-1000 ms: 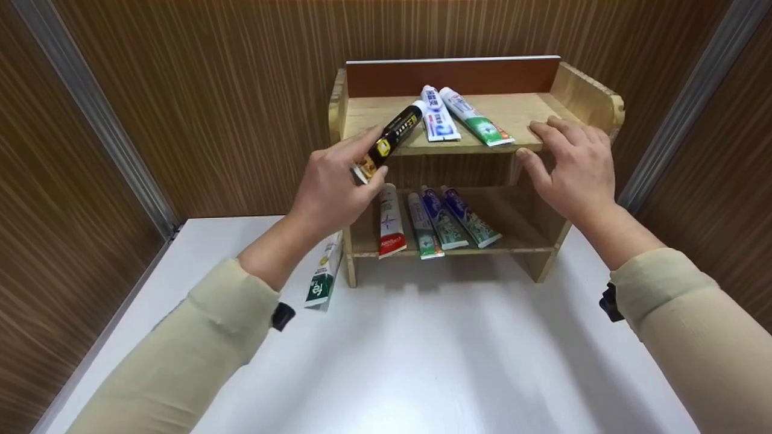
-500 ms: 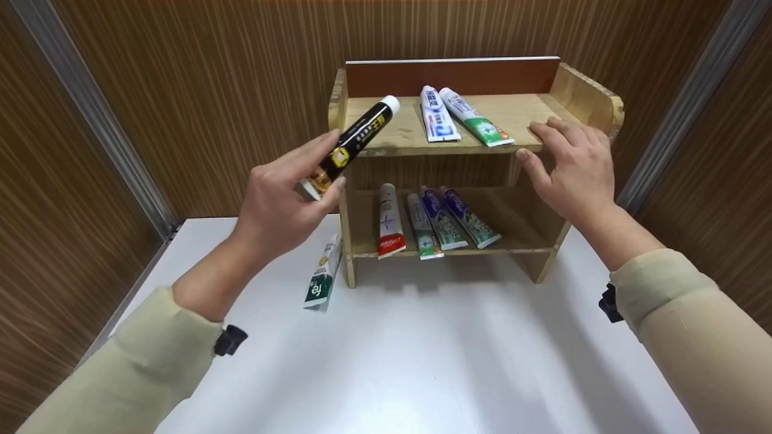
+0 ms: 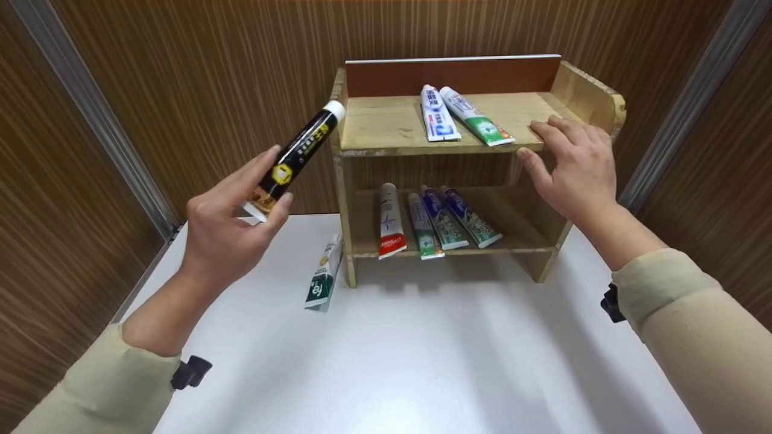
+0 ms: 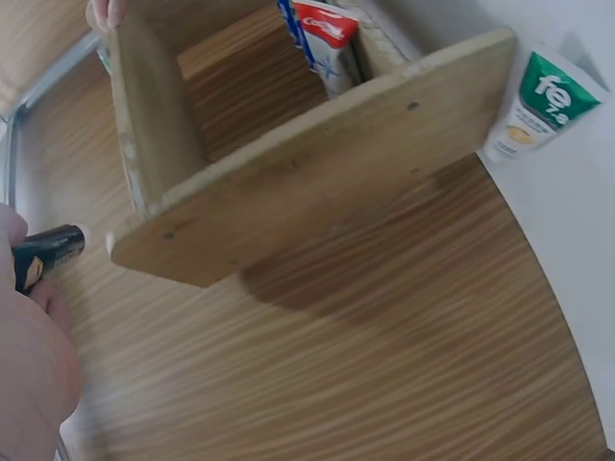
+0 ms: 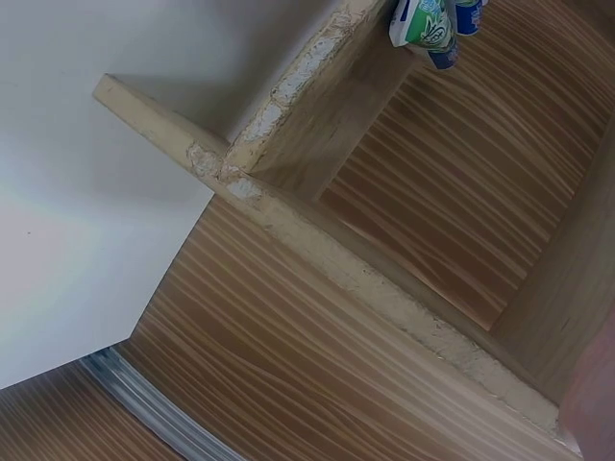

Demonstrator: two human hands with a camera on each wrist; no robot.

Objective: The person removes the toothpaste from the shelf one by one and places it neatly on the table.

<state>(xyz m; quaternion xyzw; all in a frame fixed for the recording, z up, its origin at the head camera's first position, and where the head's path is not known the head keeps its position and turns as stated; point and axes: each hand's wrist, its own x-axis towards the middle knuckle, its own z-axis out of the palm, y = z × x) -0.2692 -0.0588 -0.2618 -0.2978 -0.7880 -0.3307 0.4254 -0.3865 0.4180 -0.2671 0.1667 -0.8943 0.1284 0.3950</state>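
Note:
My left hand point(image 3: 226, 232) grips the crimped end of a black toothpaste tube point(image 3: 295, 158) between thumb and fingers, its white cap pointing up and right. The tube is in the air left of a two-tier wooden shelf point(image 3: 377, 150). On the front edge of the top board, at the right, rests my right hand point(image 3: 573, 166), fingers on top and thumb at the edge. Two toothpaste tubes lie on that board: a white-and-blue one point(image 3: 439, 114) and a white-and-green one point(image 3: 476, 117). In the left wrist view the black tube point(image 4: 53, 252) shows partly, beside the shelf's side panel point(image 4: 317, 163).
Several tubes lie on the lower board, among them a red-and-white one point(image 3: 391, 223) and a purple-and-green one point(image 3: 470, 217). A white-and-dark-green tube point(image 3: 322, 274) leans by the shelf's left leg on the white table point(image 3: 386, 355). Wood-grain walls point(image 3: 241, 90) stand behind and at both sides.
My left hand has moved left and down from the top board's front, carrying the black toothpaste tube away from the shelf. The right hand has stayed in place.

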